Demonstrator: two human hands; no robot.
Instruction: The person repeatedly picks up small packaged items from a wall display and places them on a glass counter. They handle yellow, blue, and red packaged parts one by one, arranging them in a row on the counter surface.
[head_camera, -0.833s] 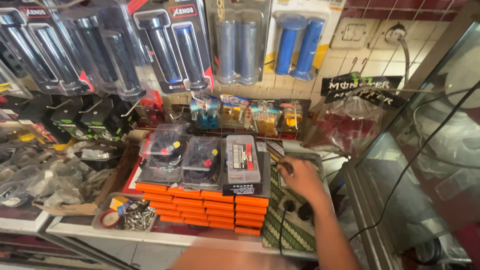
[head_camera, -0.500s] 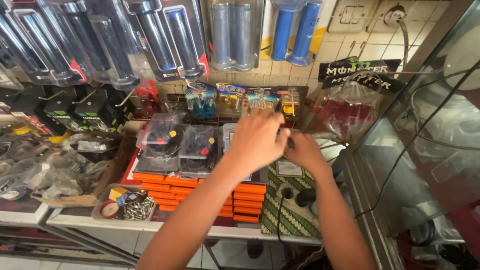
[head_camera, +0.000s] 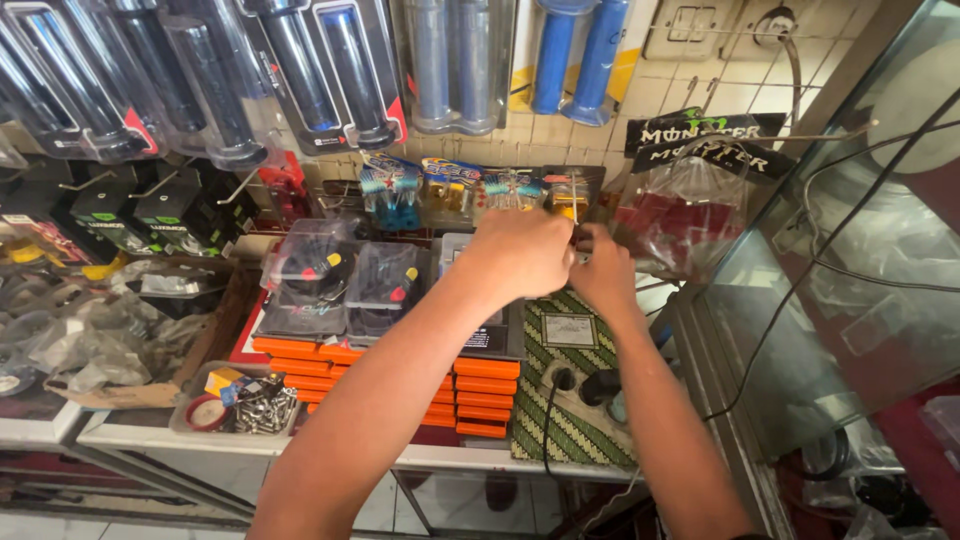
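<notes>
Hands, two: left hand (head_camera: 525, 250) and right hand (head_camera: 604, 268) meet below one yellow packet (head_camera: 568, 195).

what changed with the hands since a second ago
The left hand came into view and reached up over the orange boxes. The right hand lifted off the green patterned cloth and moved up to meet it. Both now pinch something small at the row of hanging packets; what it is cannot be made out. The boxes, the clear cases and the tray of bolts stayed put.
</notes>
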